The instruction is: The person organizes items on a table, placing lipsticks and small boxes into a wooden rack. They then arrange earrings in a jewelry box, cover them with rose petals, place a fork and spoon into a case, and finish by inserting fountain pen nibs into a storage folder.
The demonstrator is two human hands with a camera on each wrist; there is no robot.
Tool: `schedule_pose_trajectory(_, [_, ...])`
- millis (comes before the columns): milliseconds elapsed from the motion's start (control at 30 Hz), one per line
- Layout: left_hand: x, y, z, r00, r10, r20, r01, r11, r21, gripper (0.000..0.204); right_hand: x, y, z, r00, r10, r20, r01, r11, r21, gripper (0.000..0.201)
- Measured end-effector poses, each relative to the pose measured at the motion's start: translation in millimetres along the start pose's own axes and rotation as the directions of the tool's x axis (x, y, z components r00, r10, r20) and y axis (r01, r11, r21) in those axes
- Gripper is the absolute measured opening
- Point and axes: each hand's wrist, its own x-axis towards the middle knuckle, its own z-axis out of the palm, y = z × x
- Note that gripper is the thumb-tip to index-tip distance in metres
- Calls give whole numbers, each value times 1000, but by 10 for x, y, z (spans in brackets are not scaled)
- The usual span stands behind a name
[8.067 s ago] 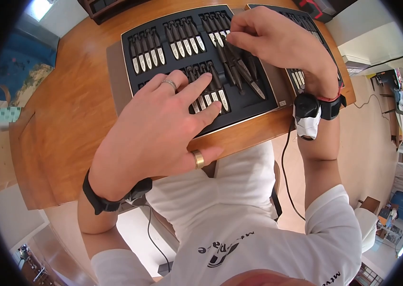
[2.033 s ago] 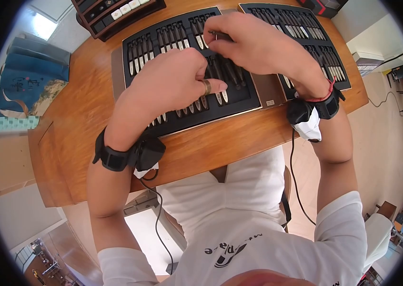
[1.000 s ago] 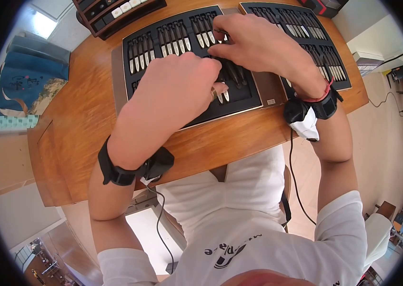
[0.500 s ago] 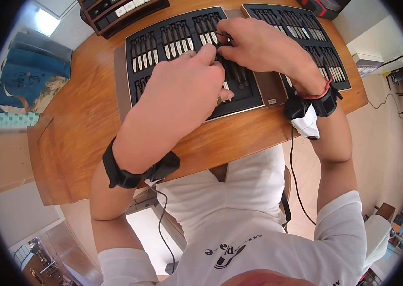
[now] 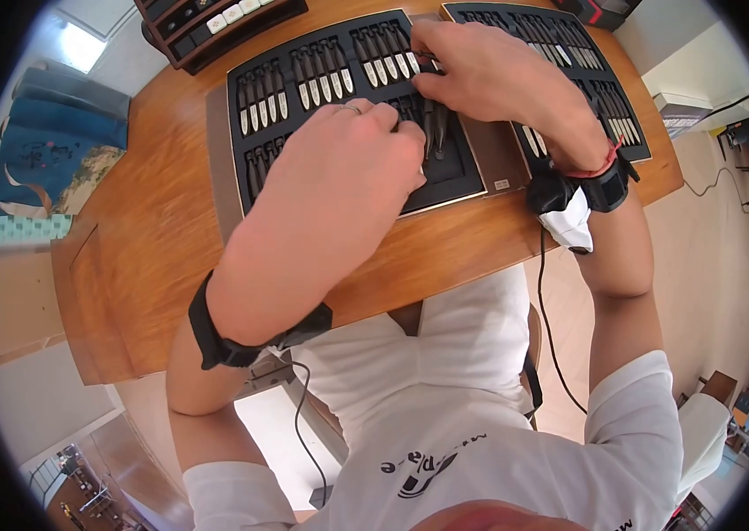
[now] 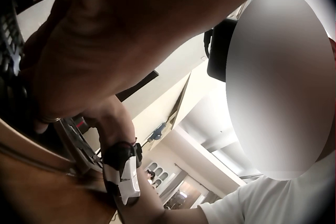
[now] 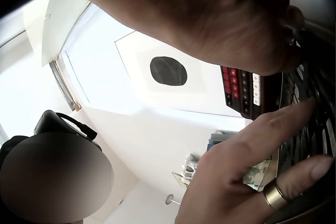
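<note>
In the head view my right hand (image 5: 503,80) is at the upper right corner of a black tray (image 5: 456,184), thumb and forefinger pinching a dark slender tool (image 5: 428,60) mostly hidden by the fingers. Beside it stands a row of dark-handled tools with silvery tips (image 5: 383,60) in slots. My left hand (image 5: 330,173) lies over the tray's lower middle and covers part of a row. From the right wrist view, its forefinger (image 7: 273,132) reaches straight onto the tools, with the ringed thumb (image 7: 302,179) apart from it. Loose dark tools (image 5: 436,133) lie right of that hand.
A second tray (image 5: 583,74) of similar tools stands to the right. At the back left is a dark wooden case (image 5: 187,42) with tiles. A blue printed bag (image 5: 60,146) lies at the left side of the wooden table (image 5: 144,230). Cables hang from both wrist cameras.
The left hand has gone from spread flat to lying further right over the row. The right hand has shifted slightly right along the upper row, where more tools show in their slots.
</note>
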Motion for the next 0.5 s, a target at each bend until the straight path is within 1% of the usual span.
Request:
schedule_pose_trajectory(33, [7, -34, -4, 1000, -1, -1, 1, 1000, 0, 29, 8, 31, 9, 1000, -2, 0, 2, 1000, -1, 23])
schedule_pose_trajectory(100, [43, -132, -6, 997, -49, 54, 54, 994, -98, 31, 19, 82, 22, 999, -35, -1, 35, 998, 53, 22])
schedule_pose_trajectory(133, [50, -165, -11, 998, -47, 53, 52, 994, -100, 31, 19, 71, -6, 999, -34, 0, 34, 998, 51, 22])
schedule_pose_trajectory(200, [73, -221, -30, 997, -46, 54, 52, 991, -125, 28, 39, 45, -84, 994, -32, 102, 26, 998, 64, 28])
schedule_pose_trajectory(233, [92, -238, -45, 998, -46, 53, 52, 991, -124, 28, 46, 87, -45, 994, -33, 101, 27, 998, 63, 28])
schedule_pose_trajectory(300, [128, -273, -73, 995, -75, 62, 83, 988, -134, 25, 59, 208, 74, 985, -145, -88, 155, 981, 121, 23])
schedule_pose_trajectory(333, [148, -317, -52, 995, -77, 62, 84, 988, -133, 25, 56, 147, -21, 985, -146, -88, 156, 980, 121, 23])
schedule_pose_trajectory(367, [169, -380, -17, 997, -64, 35, 70, 981, -182, 23, 48, 30, -202, 998, -56, 18, 52, 982, 183, 19])
schedule_pose_trajectory(400, [188, -425, 6, 999, -53, 8, 53, 972, -231, 21, 45, -44, -307, 991, 29, 128, -59, 971, 232, 17])
schedule_pose_trajectory(433, [206, -449, 10, 999, -54, 9, 54, 971, -231, 21, 47, -60, -313, 991, 29, 129, -59, 971, 232, 17])
schedule_pose_trajectory(500, [236, -472, 18, 996, -81, 26, 85, 948, -307, 19, 47, -77, -322, 996, 55, 73, -70, 971, 229, 16])
